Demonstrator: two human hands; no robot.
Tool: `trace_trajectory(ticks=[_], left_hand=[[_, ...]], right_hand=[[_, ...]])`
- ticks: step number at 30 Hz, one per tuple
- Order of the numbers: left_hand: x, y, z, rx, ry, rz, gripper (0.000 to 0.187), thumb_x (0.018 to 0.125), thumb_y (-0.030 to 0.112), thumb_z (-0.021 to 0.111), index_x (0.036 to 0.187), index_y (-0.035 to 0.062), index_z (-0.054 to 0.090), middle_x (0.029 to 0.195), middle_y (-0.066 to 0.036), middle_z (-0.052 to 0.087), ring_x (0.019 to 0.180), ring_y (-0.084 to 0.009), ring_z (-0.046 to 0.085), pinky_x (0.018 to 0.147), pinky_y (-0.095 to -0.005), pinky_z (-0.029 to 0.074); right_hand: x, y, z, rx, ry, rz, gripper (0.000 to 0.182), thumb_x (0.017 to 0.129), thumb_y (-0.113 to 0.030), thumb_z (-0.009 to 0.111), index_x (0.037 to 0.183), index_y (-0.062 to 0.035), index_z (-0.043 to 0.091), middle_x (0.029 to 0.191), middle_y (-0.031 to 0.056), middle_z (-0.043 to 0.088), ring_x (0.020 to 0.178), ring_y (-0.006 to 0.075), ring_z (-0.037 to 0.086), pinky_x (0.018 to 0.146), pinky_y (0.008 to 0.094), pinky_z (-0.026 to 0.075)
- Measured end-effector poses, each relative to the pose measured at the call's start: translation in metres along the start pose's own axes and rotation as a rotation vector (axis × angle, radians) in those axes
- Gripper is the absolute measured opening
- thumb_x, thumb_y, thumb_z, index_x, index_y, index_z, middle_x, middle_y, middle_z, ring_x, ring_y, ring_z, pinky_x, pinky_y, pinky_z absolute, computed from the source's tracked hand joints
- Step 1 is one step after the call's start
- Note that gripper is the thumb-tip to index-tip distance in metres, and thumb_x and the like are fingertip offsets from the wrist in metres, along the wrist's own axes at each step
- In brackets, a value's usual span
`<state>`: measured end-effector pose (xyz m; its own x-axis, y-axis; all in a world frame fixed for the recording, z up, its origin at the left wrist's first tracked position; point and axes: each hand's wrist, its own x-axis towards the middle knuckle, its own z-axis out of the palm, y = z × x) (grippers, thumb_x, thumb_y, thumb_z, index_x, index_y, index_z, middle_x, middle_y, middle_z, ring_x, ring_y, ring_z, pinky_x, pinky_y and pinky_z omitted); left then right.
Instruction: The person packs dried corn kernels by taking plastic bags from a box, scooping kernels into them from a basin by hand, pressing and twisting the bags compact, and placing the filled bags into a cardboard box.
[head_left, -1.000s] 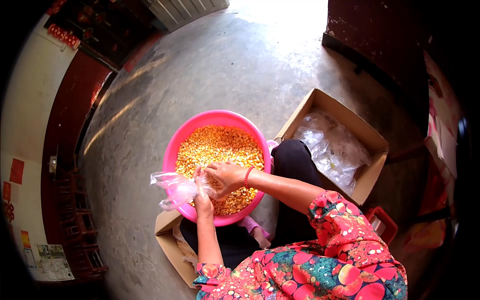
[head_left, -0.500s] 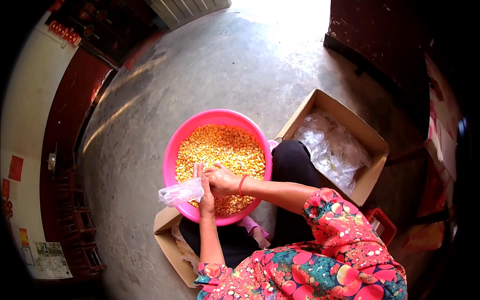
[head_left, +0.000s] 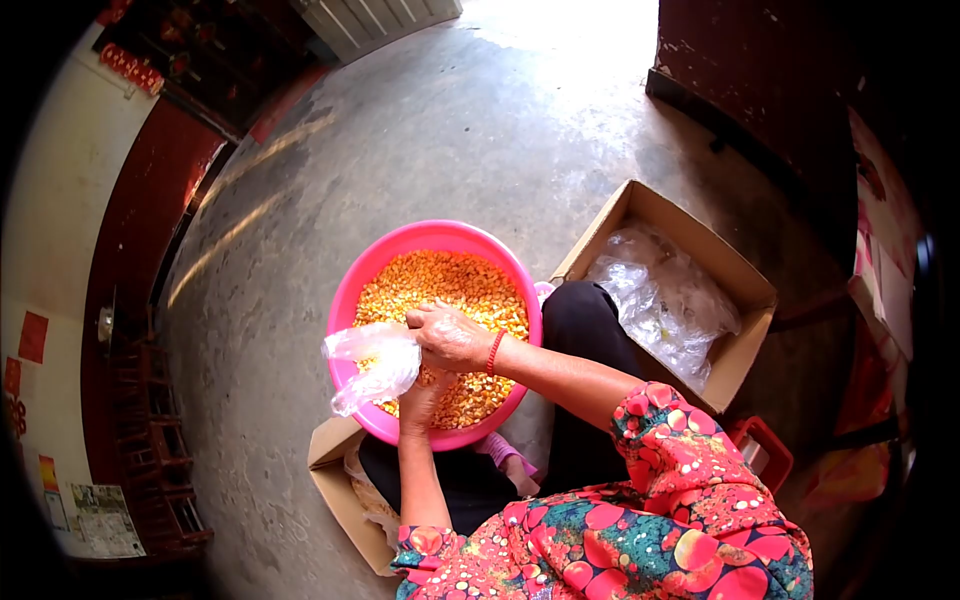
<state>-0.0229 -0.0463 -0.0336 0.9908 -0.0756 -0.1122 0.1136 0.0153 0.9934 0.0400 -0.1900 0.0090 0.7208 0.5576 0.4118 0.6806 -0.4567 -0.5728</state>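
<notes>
A pink basin (head_left: 345, 305) full of yellow corn kernels (head_left: 440, 275) rests by my legs. Over its kernels, my right hand (head_left: 452, 337), wearing a red bracelet, is closed with curled fingers at the edge of a clear plastic bag (head_left: 380, 362). My left hand (head_left: 425, 395) is below and against the right one, gripping the same bag near its edge; its fingertips are mostly hidden. The bag hangs puffed out to the left, across the basin's rim. I cannot make out any kernels inside it.
To the right, an open cardboard box (head_left: 745, 365) holds crumpled clear plastic bags (head_left: 660, 295). Another cardboard box (head_left: 340, 490) stands at my left knee. A red container (head_left: 765, 450) is at my right side. Wooden chairs (head_left: 155, 440) line the left wall.
The bag has been turned and spread wider to the left. My right hand has moved slightly up and over my left hand, whose straight fingers are now hidden.
</notes>
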Motion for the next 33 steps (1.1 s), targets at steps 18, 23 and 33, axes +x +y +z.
trace_trajectory(ticks=[18,23,33], left_hand=[[-0.008,-0.028,-0.019,0.552,-0.091,-0.018,0.023,0.083,0.011,0.052,0.103,0.0008,0.056,0.100,-0.018,0.060,0.089,-0.0319,0.059,0.074,-0.0401,0.047],[-0.008,-0.025,-0.017,0.941,-0.078,0.179,0.025,0.088,0.012,0.042,0.106,-0.0009,0.053,0.100,-0.025,0.057,0.088,-0.0395,0.056,0.074,-0.0466,0.045],[0.011,-0.046,-0.019,0.453,0.219,0.154,0.030,0.092,0.014,0.039,0.109,-0.0066,0.052,0.108,-0.020,0.057,0.105,-0.0273,0.052,0.092,-0.0352,0.039]], right_hand=[[-0.002,-0.024,-0.004,0.452,-0.100,-0.062,0.019,0.077,-0.012,0.056,0.093,-0.0052,0.060,0.080,0.0152,0.062,0.074,0.0305,0.061,0.065,0.0376,0.048],[0.003,-0.020,-0.023,0.845,-0.004,0.085,0.025,0.089,-0.019,0.050,0.104,-0.0018,0.058,0.077,0.0103,0.062,0.071,0.0161,0.059,0.066,0.0306,0.047],[0.009,0.013,-0.074,1.478,0.531,0.392,0.021,0.092,-0.020,0.043,0.089,-0.0041,0.057,0.067,-0.0014,0.053,0.051,0.0034,0.045,0.049,0.0170,0.037]])
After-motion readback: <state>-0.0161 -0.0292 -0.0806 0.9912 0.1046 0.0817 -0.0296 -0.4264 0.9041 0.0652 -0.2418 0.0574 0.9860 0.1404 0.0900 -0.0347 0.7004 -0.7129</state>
